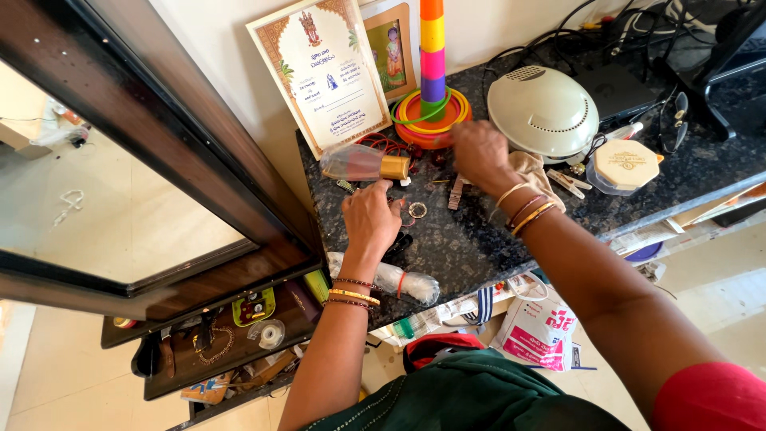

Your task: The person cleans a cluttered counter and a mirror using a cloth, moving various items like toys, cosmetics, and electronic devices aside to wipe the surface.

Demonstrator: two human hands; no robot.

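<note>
Small metal ring (417, 210) lies on the granite worktop (479, 239) just beside the left hand (371, 219), fingers curled among clutter; right hand (479, 152) is pressed down near the stacking-ring toy (432, 104), its grip hidden.

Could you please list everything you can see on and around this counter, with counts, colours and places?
dark speckled stone counter: one, black-grey, centre
printed card with ornate border: one, cream, against the wall
framed picture: one, behind the card
plastic ring-stacking toy: one, multicoloured, back of counter
round domed vented device: one, off-white, right of toy
octagonal lidded box: one, cream, far right
clear bottle with gold cap: one, lying near left hand
small metal ring: one, silver, between hands
rolled clear plastic bag: one, counter's front edge
left hand: bangled, flat on counter
right hand: bangled, at the toy's base
</note>
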